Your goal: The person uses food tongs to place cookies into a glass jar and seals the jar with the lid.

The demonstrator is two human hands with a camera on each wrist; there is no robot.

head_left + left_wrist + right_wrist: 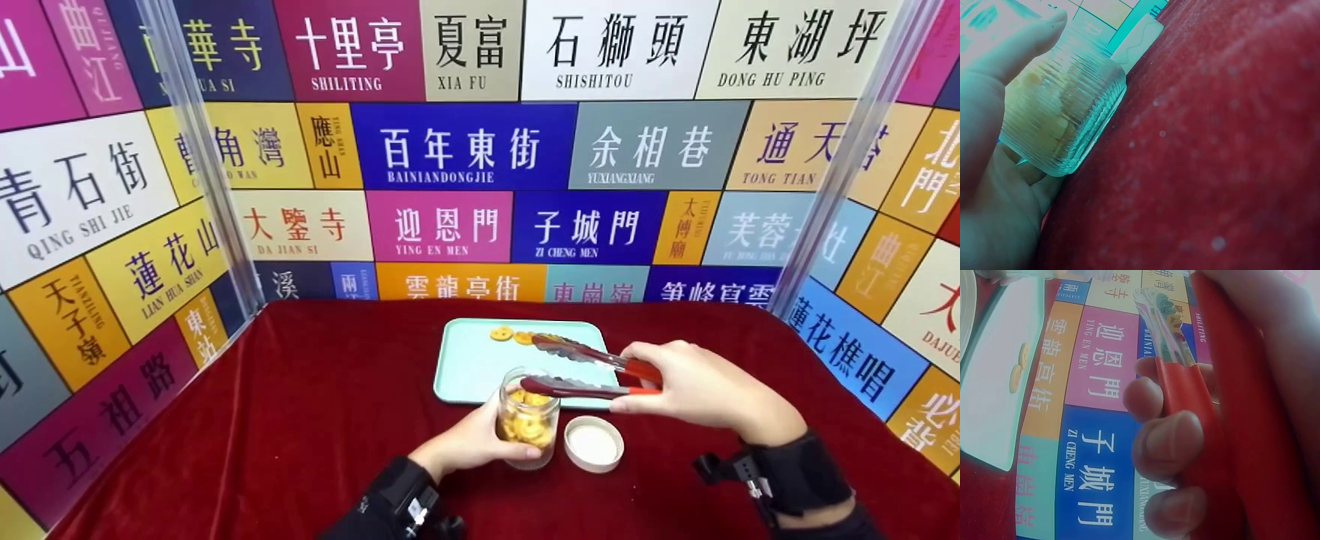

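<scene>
My left hand (pixel 474 441) grips a clear glass jar (pixel 531 450), fingers and thumb around its side. In the left wrist view the jar (pixel 1086 112) shows ribbed glass, held just over the cloth. Yellow round cookies (pixel 525 421) fill much of it, and its mouth is uncovered. My right hand (pixel 701 386) holds tongs (pixel 581 351) by their red handles (pixel 1190 399). The tongs' arms are spread: one reaches over the tray, the other overlaps the jar's mouth. Two cookies (pixel 501 333) lie near the back of the mint-green tray (pixel 469 371).
A round whitish lid (pixel 593 445) lies just right of the jar, in front of the tray. Dark red cloth (pixel 330 420) covers the table. Panels with colourful printed signs (pixel 461 146) stand behind and at both sides.
</scene>
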